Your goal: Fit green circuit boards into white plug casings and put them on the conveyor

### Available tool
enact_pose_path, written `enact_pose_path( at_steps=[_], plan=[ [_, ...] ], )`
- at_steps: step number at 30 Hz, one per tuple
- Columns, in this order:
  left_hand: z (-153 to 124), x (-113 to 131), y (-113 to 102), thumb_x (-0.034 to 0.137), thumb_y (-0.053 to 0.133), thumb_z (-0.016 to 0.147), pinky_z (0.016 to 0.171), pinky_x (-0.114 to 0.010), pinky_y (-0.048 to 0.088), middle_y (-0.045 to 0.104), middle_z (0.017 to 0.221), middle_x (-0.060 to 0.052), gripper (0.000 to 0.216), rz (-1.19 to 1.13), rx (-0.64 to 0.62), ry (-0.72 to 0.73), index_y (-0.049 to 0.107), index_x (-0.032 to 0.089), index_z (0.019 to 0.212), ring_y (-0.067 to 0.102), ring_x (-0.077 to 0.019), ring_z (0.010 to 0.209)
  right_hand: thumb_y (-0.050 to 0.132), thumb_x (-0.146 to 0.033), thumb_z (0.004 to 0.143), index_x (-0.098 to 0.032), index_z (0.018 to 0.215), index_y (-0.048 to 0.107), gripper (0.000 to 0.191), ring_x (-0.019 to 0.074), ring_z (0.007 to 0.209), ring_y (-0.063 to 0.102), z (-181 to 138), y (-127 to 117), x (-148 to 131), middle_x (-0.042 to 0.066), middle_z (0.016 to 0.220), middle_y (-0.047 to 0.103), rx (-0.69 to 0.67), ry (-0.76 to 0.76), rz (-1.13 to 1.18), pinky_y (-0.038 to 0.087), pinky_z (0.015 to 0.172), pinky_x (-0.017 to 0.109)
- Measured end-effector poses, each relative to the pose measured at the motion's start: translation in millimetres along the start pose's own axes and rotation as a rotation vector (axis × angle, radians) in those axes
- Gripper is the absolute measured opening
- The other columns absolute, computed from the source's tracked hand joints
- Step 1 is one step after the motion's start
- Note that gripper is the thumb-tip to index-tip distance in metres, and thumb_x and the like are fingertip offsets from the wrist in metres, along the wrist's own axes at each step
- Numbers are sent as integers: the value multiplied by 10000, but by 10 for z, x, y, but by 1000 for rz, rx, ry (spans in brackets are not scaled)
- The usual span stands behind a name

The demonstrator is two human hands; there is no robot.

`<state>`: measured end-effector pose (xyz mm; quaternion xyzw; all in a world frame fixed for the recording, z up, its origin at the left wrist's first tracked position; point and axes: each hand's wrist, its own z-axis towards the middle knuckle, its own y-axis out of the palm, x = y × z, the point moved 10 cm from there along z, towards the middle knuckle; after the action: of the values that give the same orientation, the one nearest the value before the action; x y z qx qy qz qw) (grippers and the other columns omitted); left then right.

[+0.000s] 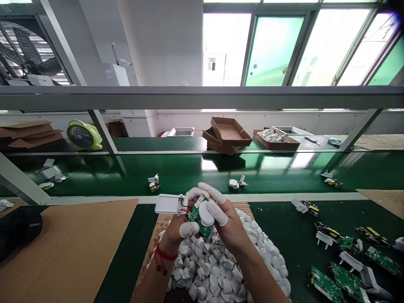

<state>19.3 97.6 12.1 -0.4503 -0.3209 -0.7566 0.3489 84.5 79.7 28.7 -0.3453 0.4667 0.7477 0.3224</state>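
My left hand [183,223] and right hand [225,223] meet above a heap of white caps [221,269] on the counter [284,235]. Both clamp a green circuit board [198,219] between their fingertips; a white plug housing [168,204] juts left, touching my left fingers.

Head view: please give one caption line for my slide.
Both hands hold a green circuit board above white plastic caps.

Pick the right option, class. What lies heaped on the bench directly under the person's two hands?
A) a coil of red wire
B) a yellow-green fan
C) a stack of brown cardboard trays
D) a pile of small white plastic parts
D: the pile of small white plastic parts lies heaped beneath the left hand and right hand, which hold a green circuit board.
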Motion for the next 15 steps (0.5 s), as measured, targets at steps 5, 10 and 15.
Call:
enact_pose_path(
  at_steps=[5,10,15],
  plan=[
    [-1,13,117,743,648,585,525,-312,529,706,879,-71,878,-71,0,-5,503,236,1287,490,-92,376,680,-366,820,-275,1314,545,520,237,1095,583,3,21,31,41,1225,633,-33,24,60,421,997,396],
    [7,-16,64,756,642,574,571,-323,540,693,864,-80,883,-59,12,-9,501,227,1268,605,-172,524,692,-355,809,-280,1290,571,502,244,1161,544,14,4,88,39,1236,631,-27,9,42,407,1017,386],
    [-11,-180,-89,754,659,555,546,-324,531,626,595,-17,848,-55,59,-62,558,205,1194,551,-161,452,692,-378,807,-286,1281,579,496,232,1159,547,31,16,108,46,1251,624,-7,14,34,392,1029,382]
  ],
)
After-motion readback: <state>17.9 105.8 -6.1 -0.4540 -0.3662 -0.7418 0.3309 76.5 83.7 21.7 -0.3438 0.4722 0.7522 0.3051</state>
